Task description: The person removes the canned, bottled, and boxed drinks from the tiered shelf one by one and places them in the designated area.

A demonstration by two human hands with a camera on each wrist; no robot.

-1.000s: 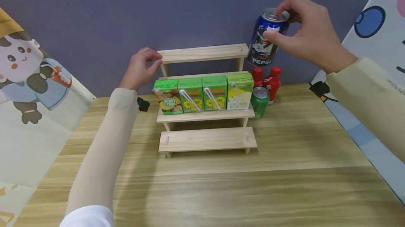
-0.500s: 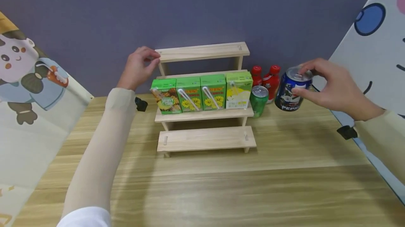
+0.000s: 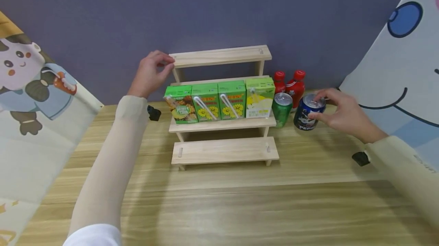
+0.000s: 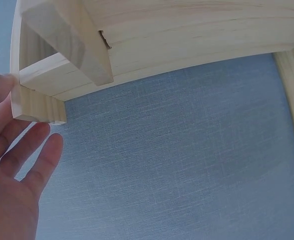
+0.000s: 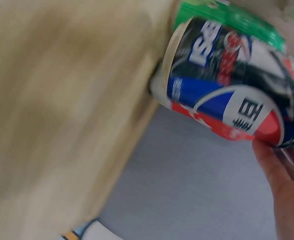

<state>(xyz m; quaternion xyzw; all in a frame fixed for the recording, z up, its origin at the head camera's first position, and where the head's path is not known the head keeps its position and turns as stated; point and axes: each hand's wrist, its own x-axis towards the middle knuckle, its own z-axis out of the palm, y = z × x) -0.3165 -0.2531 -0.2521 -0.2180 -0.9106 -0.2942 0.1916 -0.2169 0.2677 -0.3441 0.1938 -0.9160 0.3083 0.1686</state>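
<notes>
My right hand (image 3: 344,116) holds a blue Pepsi can (image 3: 305,118) near its top, thumb on one side and fingers by the lid. The can is upright and low over the table, just right of a green can (image 3: 282,110); whether its base touches the wood I cannot tell. In the right wrist view the Pepsi can (image 5: 231,80) appears sideways, with the fingers at its upper end. My left hand (image 3: 149,74) pinches the left end of the top board of a wooden step shelf (image 3: 219,57); the left wrist view shows this board end (image 4: 37,106) between thumb and fingers.
Several juice boxes (image 3: 206,103) stand in a row on the shelf's middle step. Two red bottles (image 3: 295,87) stand behind the cans. A grey-blue wall (image 3: 219,9) rises behind, and printed panels (image 3: 380,78) flank the wooden table (image 3: 219,208).
My right hand has carried the Pepsi can from beside the top board, first right and down, then slightly left and down beside the green can. The left hand stays at the board.
</notes>
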